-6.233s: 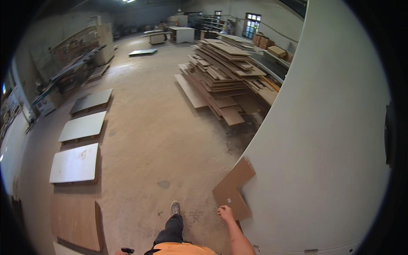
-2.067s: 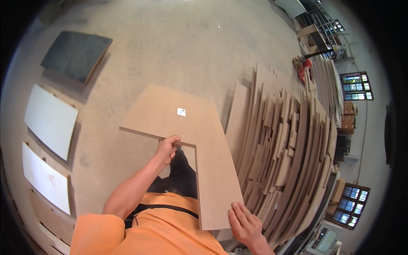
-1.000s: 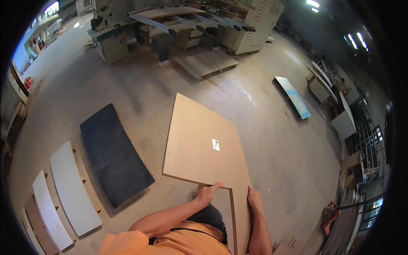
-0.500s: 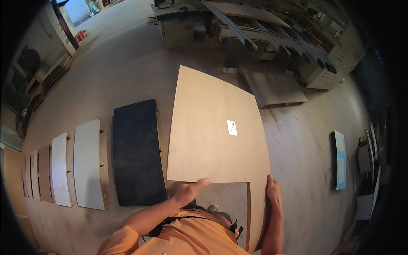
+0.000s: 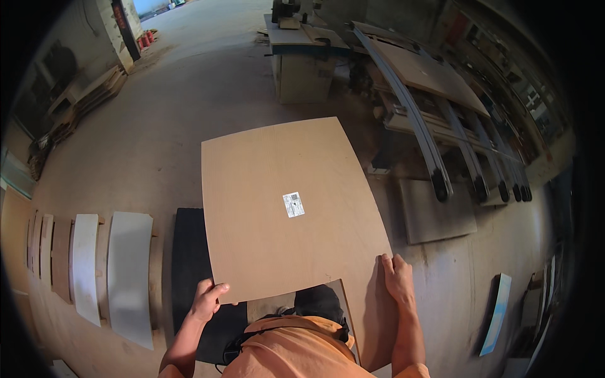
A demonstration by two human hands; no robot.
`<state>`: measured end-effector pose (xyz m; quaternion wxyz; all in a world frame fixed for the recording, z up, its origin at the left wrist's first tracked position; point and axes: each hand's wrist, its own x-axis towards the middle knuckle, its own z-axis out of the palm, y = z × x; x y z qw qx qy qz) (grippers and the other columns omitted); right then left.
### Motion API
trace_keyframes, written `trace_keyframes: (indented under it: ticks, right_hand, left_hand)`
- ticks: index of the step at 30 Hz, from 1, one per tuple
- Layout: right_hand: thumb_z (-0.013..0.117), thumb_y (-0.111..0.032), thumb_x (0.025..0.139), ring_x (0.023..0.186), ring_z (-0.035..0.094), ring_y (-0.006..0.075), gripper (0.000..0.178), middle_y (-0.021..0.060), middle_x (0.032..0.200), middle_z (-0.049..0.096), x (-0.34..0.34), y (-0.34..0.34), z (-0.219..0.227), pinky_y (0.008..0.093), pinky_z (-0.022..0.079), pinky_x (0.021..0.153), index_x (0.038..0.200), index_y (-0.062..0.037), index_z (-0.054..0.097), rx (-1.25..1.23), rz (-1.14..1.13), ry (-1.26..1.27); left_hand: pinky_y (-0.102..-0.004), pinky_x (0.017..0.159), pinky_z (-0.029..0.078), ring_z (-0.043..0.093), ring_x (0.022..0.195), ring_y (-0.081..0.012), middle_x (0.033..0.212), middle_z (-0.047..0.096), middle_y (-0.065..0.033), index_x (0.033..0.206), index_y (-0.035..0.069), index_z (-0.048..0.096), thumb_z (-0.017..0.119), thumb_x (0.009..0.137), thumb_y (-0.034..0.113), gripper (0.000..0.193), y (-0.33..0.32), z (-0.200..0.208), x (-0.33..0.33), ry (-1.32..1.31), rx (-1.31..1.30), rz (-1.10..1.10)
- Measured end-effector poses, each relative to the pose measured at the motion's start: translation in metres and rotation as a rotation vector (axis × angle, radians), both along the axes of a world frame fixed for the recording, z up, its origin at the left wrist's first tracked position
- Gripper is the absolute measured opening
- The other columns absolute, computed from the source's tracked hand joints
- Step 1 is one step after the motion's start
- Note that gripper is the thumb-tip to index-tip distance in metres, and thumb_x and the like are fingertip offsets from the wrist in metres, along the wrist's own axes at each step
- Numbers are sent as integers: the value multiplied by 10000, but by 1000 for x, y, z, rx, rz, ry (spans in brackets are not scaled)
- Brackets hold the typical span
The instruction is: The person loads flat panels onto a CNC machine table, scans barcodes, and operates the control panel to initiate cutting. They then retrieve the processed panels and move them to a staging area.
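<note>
A large light-brown wooden panel (image 5: 271, 170) with a rectangular notch cut from its near edge lies across the middle of the head view, held in front of my body. My left hand (image 5: 207, 299) is closed on its near left corner, thumb on top. Along the right edge, beside the narrow arm of the panel, my right hand (image 5: 397, 277) grips with its fingers partly hidden below. A small white label (image 5: 293, 205) is stuck near the panel's middle. Beneath the left side, a black board (image 5: 189, 271) is partly covered by the panel.
White boards (image 5: 130, 271) and several more stand in a row on the left. A machine with long metal rails (image 5: 409, 120) fills the far right, with a low flat sheet (image 5: 438, 211) before it. A cabinet-like machine (image 5: 305, 69) stands ahead. A blue-and-white board (image 5: 496, 315) is at right.
My left hand has shifted left to the panel's near corner. The panel has turned and now overlaps the black board. My view has swung, and the rail machine appears nearer.
</note>
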<state>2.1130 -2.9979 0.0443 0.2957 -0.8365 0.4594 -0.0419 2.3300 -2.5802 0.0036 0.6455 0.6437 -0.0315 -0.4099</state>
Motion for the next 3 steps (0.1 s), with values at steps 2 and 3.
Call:
trace_keyframes:
  ticks: [2, 3]
  right_hand:
    - [591, -398, 1005, 749, 643, 462, 494, 312, 784, 639, 81, -34, -1, 491, 494, 695, 885, 81, 595, -8, 58, 8]
    - [600, -436, 996, 781, 662, 463, 512, 303, 792, 648, 117, -45, -2, 489, 504, 702, 887, 65, 604, -21, 87, 21]
  left_hand:
    - [-192, 346, 327, 633, 530, -99, 755, 718, -142, 1061, -42, 657, 608, 918, 269, 346, -19, -10, 55, -33, 6, 35]
    - [-198, 342, 330, 631, 523, -113, 762, 724, -152, 1107, -58, 653, 626, 911, 348, 451, -26, -16, 74, -73, 79, 99]
